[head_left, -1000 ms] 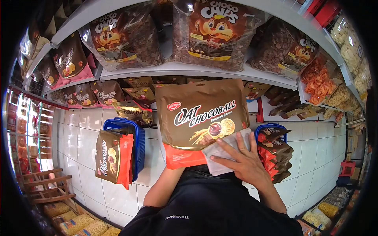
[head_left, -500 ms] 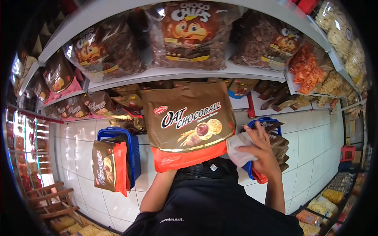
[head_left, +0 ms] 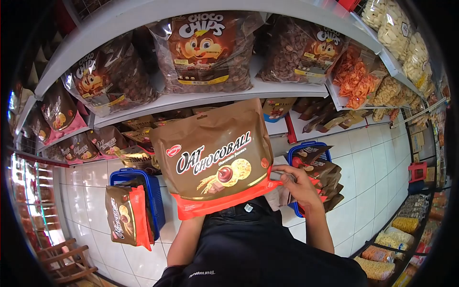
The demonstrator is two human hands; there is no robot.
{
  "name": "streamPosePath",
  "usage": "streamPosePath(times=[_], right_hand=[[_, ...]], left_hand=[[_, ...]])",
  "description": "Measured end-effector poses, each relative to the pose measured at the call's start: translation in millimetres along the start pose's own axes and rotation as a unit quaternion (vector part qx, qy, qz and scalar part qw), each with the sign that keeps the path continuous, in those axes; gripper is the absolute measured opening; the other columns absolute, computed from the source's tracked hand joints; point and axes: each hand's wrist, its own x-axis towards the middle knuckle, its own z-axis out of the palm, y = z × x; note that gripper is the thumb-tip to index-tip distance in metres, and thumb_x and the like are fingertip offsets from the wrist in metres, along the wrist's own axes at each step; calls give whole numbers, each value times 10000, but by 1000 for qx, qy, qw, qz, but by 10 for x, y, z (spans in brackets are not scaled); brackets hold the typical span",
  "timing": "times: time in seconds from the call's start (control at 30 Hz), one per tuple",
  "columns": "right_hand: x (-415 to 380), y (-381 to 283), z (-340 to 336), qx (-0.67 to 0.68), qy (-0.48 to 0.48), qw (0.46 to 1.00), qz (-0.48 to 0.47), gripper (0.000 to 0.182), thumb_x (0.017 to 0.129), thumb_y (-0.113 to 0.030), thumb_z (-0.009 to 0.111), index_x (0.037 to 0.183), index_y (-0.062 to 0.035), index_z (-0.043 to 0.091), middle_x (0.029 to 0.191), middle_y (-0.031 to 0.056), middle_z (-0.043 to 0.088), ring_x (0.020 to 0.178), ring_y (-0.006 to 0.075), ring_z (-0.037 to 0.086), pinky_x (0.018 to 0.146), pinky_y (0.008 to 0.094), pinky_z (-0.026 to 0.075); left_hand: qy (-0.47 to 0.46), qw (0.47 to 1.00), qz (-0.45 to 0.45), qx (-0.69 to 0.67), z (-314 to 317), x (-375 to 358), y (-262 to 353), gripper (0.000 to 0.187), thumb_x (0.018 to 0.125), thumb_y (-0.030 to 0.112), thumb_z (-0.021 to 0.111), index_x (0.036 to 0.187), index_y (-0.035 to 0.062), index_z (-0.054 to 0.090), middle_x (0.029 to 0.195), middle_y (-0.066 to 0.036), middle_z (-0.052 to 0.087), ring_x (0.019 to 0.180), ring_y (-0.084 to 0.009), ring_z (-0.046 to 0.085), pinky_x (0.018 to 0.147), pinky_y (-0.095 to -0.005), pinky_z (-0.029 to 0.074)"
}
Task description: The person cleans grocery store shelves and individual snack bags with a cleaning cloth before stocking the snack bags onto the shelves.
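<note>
A large brown Oat Chocoball bag [head_left: 217, 148] with a red bottom band is held up in front of my body, its printed face towards me. My left forearm rises behind its lower edge; the left hand is hidden behind the bag and supports it. At the bag's lower right corner, my right hand [head_left: 297, 184] has its thumb and fingers closed on the red edge. A greyish cloth [head_left: 278, 197] hangs just below that hand, partly hidden by the bag.
Blue baskets [head_left: 155, 198] [head_left: 292, 152] on the tiled floor hold more brown-and-red bags. Ahead, a shelf [head_left: 191, 101] carries large Choco Chips bags [head_left: 203, 50], with smaller packets below. A wooden stool [head_left: 67, 260] stands lower left; a snack rack is at lower right.
The right hand has gone from spread fingers with the cloth to a closed grip on the bag's corner. The bag has shifted left and tilted slightly; the whole view has shifted too.
</note>
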Motion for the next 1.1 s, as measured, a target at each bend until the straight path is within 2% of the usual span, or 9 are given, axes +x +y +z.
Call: streamPosePath(times=[0.07,0.17,0.37,0.57,0.67,0.77,0.97,1.07,1.1], right_hand=[[57,26,37,-68,-11,993,-95,278,1083,-185,721,1302,-29,787,1028,42,811,925,128,726,853,338,579],[51,-183,39,-151,-31,988,-10,261,1057,-203,759,1234,-15,796,990,74,825,856,178,746,808,367,577],[103,-153,51,-208,-66,964,-153,212,1023,-166,779,1146,7,793,962,179,786,789,269,732,744,370,560],[66,-186,253,-194,6,969,-154,177,1036,-131,747,1106,26,787,934,180,765,766,267,724,685,378,533],[83,-129,372,-172,26,966,-191,185,1054,-141,733,1094,30,790,914,167,763,751,219,721,644,354,528],[38,-174,444,-119,51,990,-63,210,1083,-159,717,1089,36,795,915,100,774,796,134,706,680,315,537],[114,99,450,115,60,991,-34,270,1114,-206,710,1095,51,793,929,6,768,765,69,634,672,293,531],[185,70,443,71,40,993,-80,305,1128,-246,696,1098,40,797,899,10,754,756,69,619,665,286,519],[184,14,404,34,23,999,-28,320,1134,-261,687,1097,37,799,895,7,741,757,69,611,662,286,512]], left_hand=[[-2,1000,-4,4,0,-6,8,506,1199,360,484,1624,85,467,1642,-160,524,1425,-320,593,1166,-491,552],[-4,1000,-12,7,14,-16,6,508,1199,362,484,1625,85,466,1642,-160,524,1425,-320,593,1167,-491,552],[-15,1000,-26,6,75,-13,-41,512,1198,366,483,1626,85,465,1643,-160,524,1427,-319,592,1168,-491,551],[-35,998,-50,3,214,-13,-198,516,1197,370,483,1627,85,464,1644,-160,523,1429,-318,591,1169,-491,550],[-39,998,-58,3,244,-39,-226,519,1197,372,483,1628,85,463,1645,-160,523,1430,-318,591,1169,-491,549],[-38,997,-64,5,249,-51,-218,521,1197,375,483,1629,85,463,1645,-160,523,1431,-318,590,1170,-490,549],[-36,997,-67,8,230,-62,-200,525,1196,379,483,1630,84,462,1646,-160,523,1432,-317,590,1171,-490,548],[-39,997,-68,10,241,-39,-203,527,1196,381,483,1631,84,461,1646,-160,523,1433,-316,589,1171,-490,547],[-40,997,-68,11,245,-31,-202,528,1196,382,483,1631,84,461,1646,-160,523,1434,-316,589,1172,-490,547]])
